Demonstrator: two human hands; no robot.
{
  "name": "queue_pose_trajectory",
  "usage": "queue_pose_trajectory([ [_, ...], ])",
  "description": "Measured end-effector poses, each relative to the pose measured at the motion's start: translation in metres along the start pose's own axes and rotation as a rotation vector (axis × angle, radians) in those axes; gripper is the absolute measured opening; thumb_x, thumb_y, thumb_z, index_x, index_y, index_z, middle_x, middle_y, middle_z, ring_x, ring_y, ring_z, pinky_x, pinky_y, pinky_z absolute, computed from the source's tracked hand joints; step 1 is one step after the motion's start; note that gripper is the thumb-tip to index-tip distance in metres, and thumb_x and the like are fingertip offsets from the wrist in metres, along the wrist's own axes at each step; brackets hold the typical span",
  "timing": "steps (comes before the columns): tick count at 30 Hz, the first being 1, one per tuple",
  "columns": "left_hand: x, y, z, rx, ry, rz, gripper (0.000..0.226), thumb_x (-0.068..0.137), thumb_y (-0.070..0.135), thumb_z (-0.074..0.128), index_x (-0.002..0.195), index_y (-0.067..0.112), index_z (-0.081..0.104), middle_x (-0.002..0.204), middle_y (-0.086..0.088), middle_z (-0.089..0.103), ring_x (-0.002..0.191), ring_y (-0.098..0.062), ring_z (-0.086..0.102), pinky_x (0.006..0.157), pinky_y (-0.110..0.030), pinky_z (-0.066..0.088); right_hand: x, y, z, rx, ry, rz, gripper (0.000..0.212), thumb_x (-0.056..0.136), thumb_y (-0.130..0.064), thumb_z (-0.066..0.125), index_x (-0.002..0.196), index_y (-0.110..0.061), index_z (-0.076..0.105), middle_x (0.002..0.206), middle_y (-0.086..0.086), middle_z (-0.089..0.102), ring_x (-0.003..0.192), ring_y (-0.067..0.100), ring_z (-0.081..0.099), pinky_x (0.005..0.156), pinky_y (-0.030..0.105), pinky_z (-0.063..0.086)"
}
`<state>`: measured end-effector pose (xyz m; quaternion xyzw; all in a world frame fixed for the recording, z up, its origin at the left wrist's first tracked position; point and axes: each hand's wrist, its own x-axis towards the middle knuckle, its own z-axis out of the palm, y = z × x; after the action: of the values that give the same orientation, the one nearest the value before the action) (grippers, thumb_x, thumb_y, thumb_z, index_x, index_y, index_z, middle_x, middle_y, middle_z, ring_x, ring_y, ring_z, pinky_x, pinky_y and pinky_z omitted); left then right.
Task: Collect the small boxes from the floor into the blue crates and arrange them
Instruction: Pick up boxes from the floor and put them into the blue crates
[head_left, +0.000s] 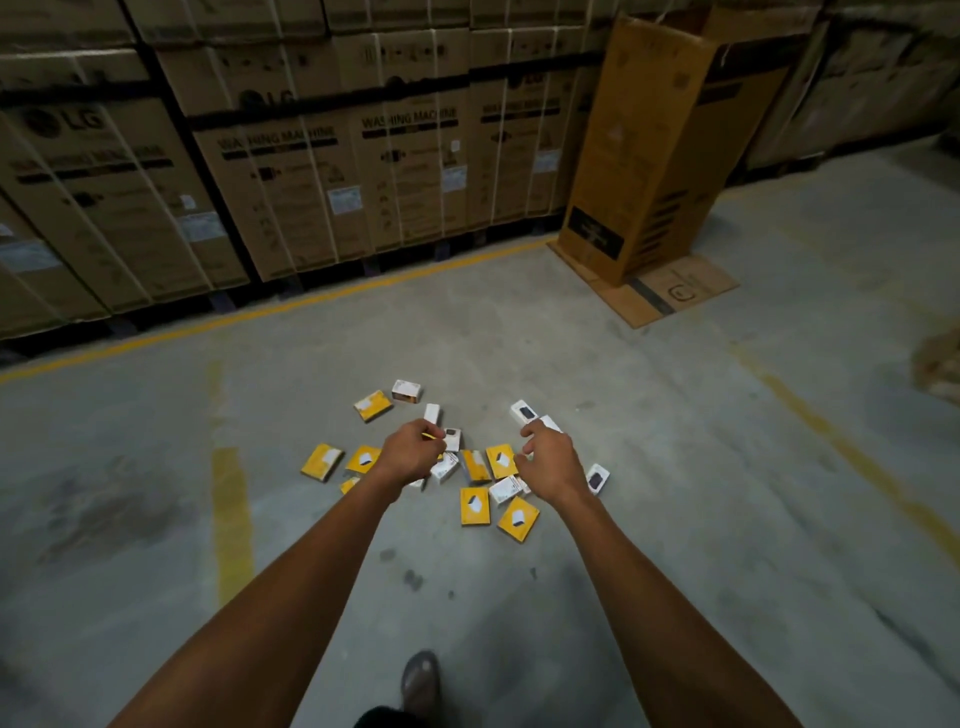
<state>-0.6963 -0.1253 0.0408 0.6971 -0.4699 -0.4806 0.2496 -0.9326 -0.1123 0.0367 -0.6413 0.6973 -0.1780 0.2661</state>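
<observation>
The small boxes (475, 506), yellow and white, lie scattered on the floor (675, 467), under both outstretched arms. The left hand (413, 452) seems to pinch something yellow; the right hand (545, 457) hangs loosely curled, empty. Best gather neighbouring boxes first; no blue crates show.

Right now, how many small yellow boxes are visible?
8 small yellow boxes: one farthest away, three beside the left hand, two between it and the right hand, two nearest. Hands may hide more.
</observation>
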Motion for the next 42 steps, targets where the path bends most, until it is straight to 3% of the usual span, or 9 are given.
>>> queue_pose_trajectory([
  [5,0.063,0.022,0.015,0.048,-0.022,0.004,0.012,0.096,0.015,0.063,0.107,0.014,0.068,0.096,-0.007,0.07,0.077,-0.024,0.067,0.077,-0.039,0.061,0.057,0.021,0.001,-0.008,0.01,0.019,0.039,0.086,-0.019,0.074,0.124,-0.017,0.062,0.106,0.003,0.069,0.109,0.027,0.065,0.089,0.04,0.055],
  [10,0.127,0.029,0.033,0.139,-0.038,0.014,0.014,0.091,0.023,0.068,0.105,0.022,0.068,0.102,-0.004,0.072,0.103,-0.03,0.071,0.092,-0.047,0.06,0.112,0.047,0.003,-0.04,0.001,0.02,0.045,0.085,-0.025,0.079,0.125,-0.017,0.061,0.113,0.006,0.068,0.109,0.027,0.065,0.094,0.038,0.053],
  [15,0.17,0.036,0.065,0.247,-0.018,0.033,0.02,0.091,0.022,0.068,0.111,0.018,0.068,0.105,-0.009,0.075,0.105,-0.032,0.069,0.089,-0.035,0.054,0.158,0.076,0.008,-0.035,-0.018,-0.018,0.049,0.085,-0.029,0.081,0.127,-0.021,0.058,0.124,0.006,0.062,0.116,0.027,0.062,0.094,0.043,0.054],
  [21,0.221,0.006,0.123,0.411,0.052,0.053,0.041,0.092,0.022,0.07,0.13,0.009,0.06,0.121,-0.025,0.061,0.121,-0.039,0.054,0.095,-0.041,0.045,0.209,0.144,0.047,-0.08,-0.108,-0.116,0.047,0.089,-0.033,0.077,0.129,-0.024,0.055,0.128,0.002,0.059,0.12,0.028,0.058,0.093,0.045,0.053],
  [25,0.262,-0.044,0.174,0.442,0.061,-0.001,0.053,0.092,0.027,0.074,0.14,0.011,0.055,0.136,-0.023,0.053,0.122,-0.041,0.058,0.102,-0.043,0.048,0.237,0.216,0.1,-0.104,-0.163,-0.137,0.051,0.09,-0.037,0.075,0.134,-0.023,0.053,0.13,0.003,0.057,0.122,0.029,0.055,0.094,0.044,0.052],
  [35,0.361,-0.228,0.287,0.521,0.047,-0.016,0.065,0.091,0.033,0.078,0.145,0.009,0.05,0.141,-0.021,0.052,0.13,-0.038,0.053,0.103,-0.041,0.044,0.279,0.362,0.273,-0.098,-0.2,-0.105,0.063,0.086,-0.045,0.079,0.137,-0.02,0.052,0.132,0.005,0.056,0.123,0.03,0.056,0.092,0.044,0.05],
  [38,0.388,-0.285,0.313,0.518,0.041,-0.02,0.067,0.09,0.036,0.079,0.143,0.007,0.05,0.138,-0.021,0.054,0.129,-0.038,0.053,0.103,-0.046,0.047,0.282,0.405,0.328,-0.091,-0.2,-0.122,0.061,0.083,-0.046,0.079,0.13,-0.015,0.055,0.124,0.009,0.058,0.117,0.034,0.057,0.089,0.047,0.052],
  [42,0.427,-0.353,0.342,0.499,0.083,-0.022,0.071,0.088,0.039,0.081,0.141,0.005,0.051,0.139,-0.022,0.054,0.127,-0.039,0.055,0.103,-0.049,0.049,0.295,0.465,0.397,-0.112,-0.197,-0.115,0.067,0.084,-0.047,0.078,0.137,-0.012,0.054,0.128,0.012,0.06,0.121,0.037,0.057,0.095,0.049,0.05],
])
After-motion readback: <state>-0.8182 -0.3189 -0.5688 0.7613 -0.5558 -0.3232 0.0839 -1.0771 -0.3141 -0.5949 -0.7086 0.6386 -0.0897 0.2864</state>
